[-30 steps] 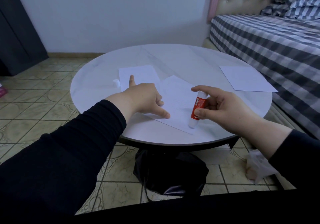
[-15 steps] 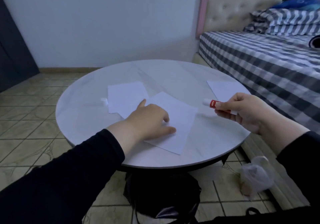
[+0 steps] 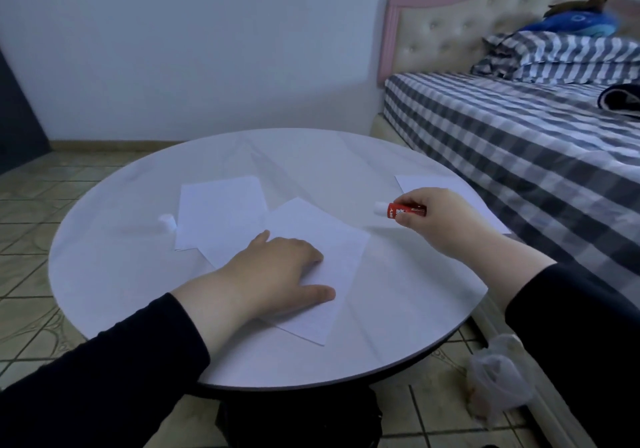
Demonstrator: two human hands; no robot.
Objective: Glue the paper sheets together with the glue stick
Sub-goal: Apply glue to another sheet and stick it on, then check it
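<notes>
Round white table stands on a tiled floor, beside a bed with a grey-and-white checked cover.

Glue stick: red body with a white tip, lying roughly level above the right part of the tabletop, tip pointing left. The right hand pinches the red body between curled fingers and thumb. Whether the tip touches the table cannot be told.

Near paper sheet: lies flat and turned at an angle at the middle of the table. The left hand rests on it palm down, thumb extended flat along the paper; the other fingers bend somewhat at the knuckles and grip nothing.

Far paper sheet: lies flat behind and to the left; the near sheet overlaps its right near corner.

Third paper sheet: lies at the right edge of the table, partly hidden behind the right hand, well apart from the other two.

Small white cap: stands on the table just beside the left edge of the far sheet.

Clear plastic bag: lies on the floor between table and bed. Both forearms wear dark sleeves.
</notes>
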